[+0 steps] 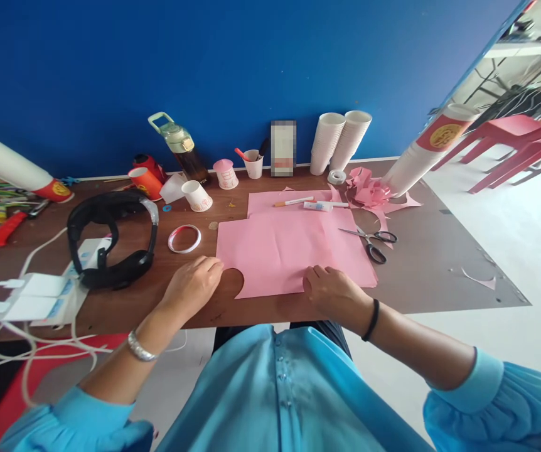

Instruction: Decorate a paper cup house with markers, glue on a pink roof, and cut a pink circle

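A sheet of pink paper (270, 251) with a rounded cutout at its lower left lies flat on the table over more pink paper. My left hand (194, 285) is closed at the sheet's left edge, just above the cutout; the fingertips are partly hidden. My right hand (334, 290) grips the near edge with curled fingers, its thumb out of sight. Black-handled scissors (371, 238) rest partly open across the right side of the paper. On the upper part lie a marker (294, 202) and a white glue tube (318, 206). A roll of tape (184, 239) is left of the sheet.
Stacked paper cups (329, 141) stand by the blue wall, near a bottle (186, 150) and a decorated cup (226, 174). Pink scraps (369, 188) lie at the right. A black headset (110, 242) and a power strip with cables (39, 298) occupy the left.
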